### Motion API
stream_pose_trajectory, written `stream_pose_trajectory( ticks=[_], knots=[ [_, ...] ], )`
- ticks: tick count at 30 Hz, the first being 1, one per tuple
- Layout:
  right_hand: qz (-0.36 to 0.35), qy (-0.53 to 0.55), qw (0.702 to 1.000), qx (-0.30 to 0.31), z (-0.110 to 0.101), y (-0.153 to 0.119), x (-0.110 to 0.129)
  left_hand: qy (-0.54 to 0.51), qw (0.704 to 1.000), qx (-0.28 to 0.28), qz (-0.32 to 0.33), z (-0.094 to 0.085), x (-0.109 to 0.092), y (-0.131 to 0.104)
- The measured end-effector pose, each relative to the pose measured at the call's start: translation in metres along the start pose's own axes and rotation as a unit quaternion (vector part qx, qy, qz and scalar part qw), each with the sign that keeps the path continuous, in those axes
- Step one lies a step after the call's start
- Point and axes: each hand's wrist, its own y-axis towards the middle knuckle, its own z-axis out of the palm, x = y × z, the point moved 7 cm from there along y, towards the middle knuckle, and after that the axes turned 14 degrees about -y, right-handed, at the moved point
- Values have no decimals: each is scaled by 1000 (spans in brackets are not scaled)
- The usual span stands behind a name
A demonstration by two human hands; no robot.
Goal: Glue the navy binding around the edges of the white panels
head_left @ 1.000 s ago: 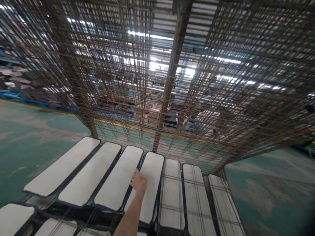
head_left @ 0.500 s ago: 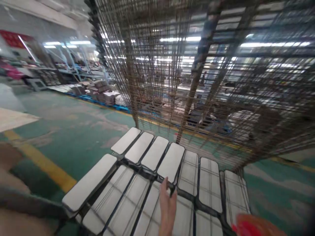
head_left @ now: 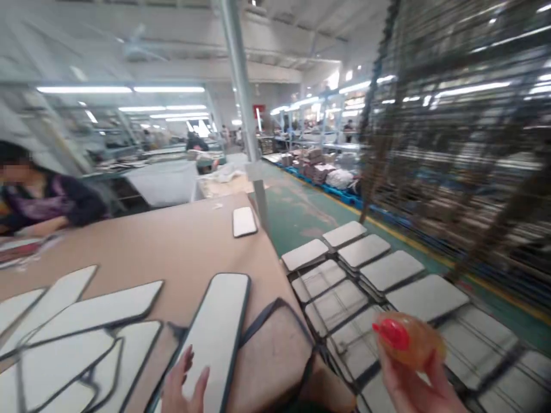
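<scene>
My left hand [head_left: 183, 384] is at the near table edge, fingers apart, over a long white panel [head_left: 219, 321] with rounded corners and a dark edge. Whether it touches the panel I cannot tell. In my right hand [head_left: 413, 384] is a squeeze bottle [head_left: 415, 338] of amber colour with a red cap [head_left: 394, 334], tilted with the cap to the left. It hangs over the wire rack, where several white panels [head_left: 428, 298] lie in rows. More dark-edged panels [head_left: 64, 355] overlap on the table at the left.
A brown-covered table [head_left: 185, 246] carries a small white panel [head_left: 244, 222] near its far corner. A loose dark strip [head_left: 267, 315] lies by the near edge. Another person [head_left: 51, 195] sits at the left. Tall wire racks [head_left: 456, 143] stand on the right.
The view has swung left from the racks to the table. My left hand has gone from the rack's panels to the panel on the table. The bottle in my right hand shows more fully.
</scene>
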Motion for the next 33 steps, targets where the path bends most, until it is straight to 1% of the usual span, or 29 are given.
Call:
stream_pose_trajectory(
  ticks=[1,2,3,4,5,7,8,10,12,14,15,16,19,20,21,23,24,26,27,29,31,33],
  knots=[
    [16,-13,1000,-7,12,-5,-14,32,999,-23,0,-16,1,12],
    [25,-28,999,-9,24,-9,-27,69,997,-23,-1,-23,2,26],
    [29,-42,999,-4,35,-12,-39,112,993,-21,-2,-25,2,42],
    [27,-53,998,5,46,-15,-49,161,987,-2,-8,-19,3,59],
    [25,-63,998,17,55,-16,-58,176,984,13,-11,-11,3,76],
    [21,-80,996,39,69,-14,-76,183,982,41,-14,12,4,106],
    [21,-88,995,49,73,-11,-83,182,981,57,-15,25,6,116],
    [24,-103,992,74,79,-3,-96,178,979,96,-18,48,11,129],
    [24,-116,986,120,85,5,-106,170,977,127,-24,63,18,131],
    [21,-125,979,160,93,9,-114,162,977,135,-34,67,23,128],
    [15,-127,978,163,96,10,-117,157,978,131,-41,67,25,127],
    [7,-123,981,150,99,10,-119,152,979,125,-48,65,25,126],
    [-33,-87,993,67,110,8,-124,115,984,126,-45,59,19,128],
    [-51,-74,995,54,117,7,-125,78,987,136,-44,56,14,130],
    [-69,-65,994,55,125,6,-126,35,988,147,-46,52,9,133],
    [-107,-62,988,92,144,4,-124,-73,982,158,-73,40,-2,140],
    [-126,-68,983,117,154,3,-121,-94,981,149,-78,30,-8,144],
    [-167,-90,969,156,168,0,-113,-100,982,150,-56,10,-26,151],
    [-185,-106,962,172,174,-3,-108,-103,978,175,-48,4,-36,152],
    [-215,-148,944,202,185,-11,-97,-113,957,258,-64,-1,-51,147],
    [-242,-191,922,236,195,-23,-85,-120,927,348,-79,-1,-69,139],
    [-258,-228,899,271,205,-35,-74,-115,899,420,-53,0,-93,132]
  ],
)
